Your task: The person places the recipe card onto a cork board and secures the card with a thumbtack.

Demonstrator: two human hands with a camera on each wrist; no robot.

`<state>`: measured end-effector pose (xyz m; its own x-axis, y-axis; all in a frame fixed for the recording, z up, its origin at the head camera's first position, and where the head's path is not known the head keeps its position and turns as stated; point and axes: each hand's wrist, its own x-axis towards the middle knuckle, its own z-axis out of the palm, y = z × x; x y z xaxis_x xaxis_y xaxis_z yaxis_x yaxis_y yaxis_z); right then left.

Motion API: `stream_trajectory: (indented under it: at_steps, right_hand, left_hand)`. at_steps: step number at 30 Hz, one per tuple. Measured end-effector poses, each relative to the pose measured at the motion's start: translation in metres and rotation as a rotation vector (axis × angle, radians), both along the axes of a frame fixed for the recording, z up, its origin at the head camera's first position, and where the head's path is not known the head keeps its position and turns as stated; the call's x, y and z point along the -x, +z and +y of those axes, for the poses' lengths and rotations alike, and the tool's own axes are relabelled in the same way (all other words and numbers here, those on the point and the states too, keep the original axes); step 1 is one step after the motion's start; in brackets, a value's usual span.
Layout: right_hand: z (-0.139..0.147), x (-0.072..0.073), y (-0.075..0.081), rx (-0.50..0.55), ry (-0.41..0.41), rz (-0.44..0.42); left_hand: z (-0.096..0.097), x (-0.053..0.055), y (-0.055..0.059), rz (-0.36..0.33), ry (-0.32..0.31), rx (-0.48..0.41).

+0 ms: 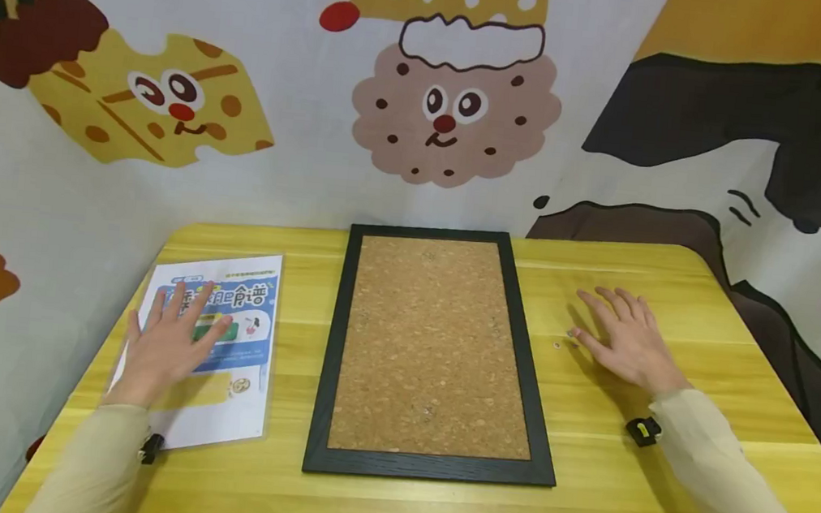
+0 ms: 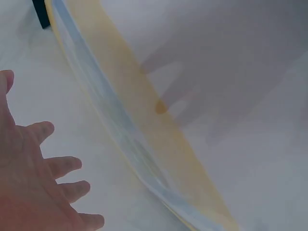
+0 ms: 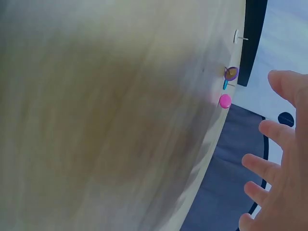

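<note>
My left hand point(image 1: 164, 341) is spread flat over a printed sheet point(image 1: 246, 409) with a blue heading and Chinese characters, covering part of the print. In the left wrist view that hand point(image 2: 38, 187) shows its fingers fanned apart with nothing between them. To the right, my right hand point(image 1: 626, 341) hovers palm down with fingers extended. Several small thumbtacks point(image 1: 557, 346) lie by its thumb. The right wrist view shows them as a pink thumbtack point(image 3: 225, 101), a purple-rimmed one point(image 3: 231, 73), a blue one point(image 3: 225, 85) and a white one point(image 3: 236, 36), apart from the right hand point(image 3: 288, 168).
Between the hands lies a cork board point(image 1: 439, 349) in a black frame point(image 1: 429, 465), long side pointing away from me. The wood-grain table point(image 1: 271, 505) meets a cartoon-printed cloth point(image 1: 301, 165) at its back edge. Black wrist devices point(image 1: 643, 430) sit at both cuffs.
</note>
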<state>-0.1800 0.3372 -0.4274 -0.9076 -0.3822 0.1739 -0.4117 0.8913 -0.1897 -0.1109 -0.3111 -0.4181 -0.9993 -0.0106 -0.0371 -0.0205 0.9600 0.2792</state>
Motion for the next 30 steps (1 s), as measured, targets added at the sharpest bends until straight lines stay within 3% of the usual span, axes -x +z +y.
stream_trajectory:
  at_steps: [15, 21, 30]
  right_hand:
    - [-0.006, -0.002, 0.0, -0.035, -0.014, -0.043]
    - [-0.006, -0.003, -0.002, -0.024, -0.009, -0.062]
    - [-0.005, -0.003, -0.004, 0.035, 0.026, -0.069]
  left_hand:
    - [-0.066, -0.032, -0.009, -0.121, 0.096, -0.054]
    - [-0.078, -0.033, -0.012, -0.165, 0.127, -0.023]
    - [-0.083, -0.03, -0.012, -0.249, 0.11, -0.005]
